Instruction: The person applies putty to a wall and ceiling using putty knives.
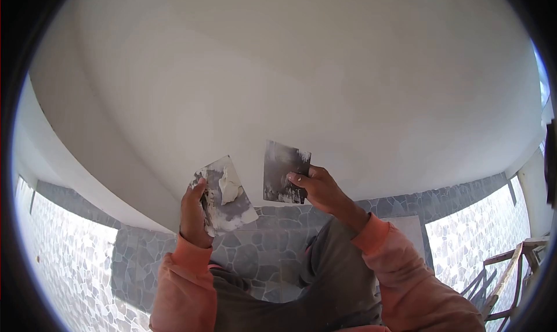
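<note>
My left hand (195, 213) is closed around the edge of a flat putty knife (238, 213), its thumb lying on the plate. White filler is smeared over that plate, and a thick lump of putty (230, 185) sits near its middle. To the right, my right hand (326, 188) grips a second, darker scraper plate (279, 172) by its right edge, thumb across its face. Thin white streaks mark this dark plate. The two plates are apart, both held up in front of the pale wall (232, 88).
A stone-patterned floor (278, 262) lies below, with bright sunlit patches on both sides. At the lower right stands a wooden frame (510, 274), perhaps a ladder or trestle. A curved wall edge (93, 175) runs along the left.
</note>
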{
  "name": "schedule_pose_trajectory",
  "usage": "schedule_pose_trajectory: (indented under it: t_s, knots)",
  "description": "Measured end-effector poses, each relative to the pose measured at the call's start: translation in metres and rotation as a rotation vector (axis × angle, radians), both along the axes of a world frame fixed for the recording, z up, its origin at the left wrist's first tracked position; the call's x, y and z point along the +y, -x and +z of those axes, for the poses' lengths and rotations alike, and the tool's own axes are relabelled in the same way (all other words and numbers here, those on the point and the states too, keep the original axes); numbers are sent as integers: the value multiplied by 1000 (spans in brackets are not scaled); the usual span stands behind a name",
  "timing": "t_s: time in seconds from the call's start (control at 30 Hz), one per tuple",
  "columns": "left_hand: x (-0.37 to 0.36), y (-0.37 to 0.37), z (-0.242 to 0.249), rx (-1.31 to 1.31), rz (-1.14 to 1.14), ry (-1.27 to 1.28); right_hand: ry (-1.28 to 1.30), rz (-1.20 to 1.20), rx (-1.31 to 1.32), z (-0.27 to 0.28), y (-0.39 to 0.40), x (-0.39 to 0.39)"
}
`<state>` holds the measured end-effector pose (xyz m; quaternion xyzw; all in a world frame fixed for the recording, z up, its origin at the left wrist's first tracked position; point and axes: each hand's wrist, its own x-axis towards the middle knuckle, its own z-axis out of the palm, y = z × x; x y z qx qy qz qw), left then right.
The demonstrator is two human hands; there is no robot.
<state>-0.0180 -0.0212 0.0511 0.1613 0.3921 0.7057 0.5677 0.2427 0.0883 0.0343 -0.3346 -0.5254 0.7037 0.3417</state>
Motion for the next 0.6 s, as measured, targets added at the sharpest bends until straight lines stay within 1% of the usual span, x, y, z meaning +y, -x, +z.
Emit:
schedule_pose_trajectory:
  t_s: [0.07,0.17,0.27,0.37,0.4,0.47,0.57,0.6]
  knots:
    - [0,0,1,1,-5,-11,-20,3,34,-7,1,2]
    - [-1,-2,5,13,-13,-14,-66,-34,-42,16,6,-12]
    - [-1,-1,6,28,-28,-11,-147,-19,-192,3,3,-3]
    - [-1,-5,11,44,7,3,-128,15,-210,1,3,0]
    - [-1,-1,7,48,-33,3,-127,20,-270,5,0,1]
    - [-3,-3,11,57,-29,6,-133,44,-387,20,0,-4]
    - [-4,-8,17,53,-47,22,-124,20,-225,22,4,-10]
    - [-3,-6,16,49,-51,24,-131,20,-271,17,5,-7]
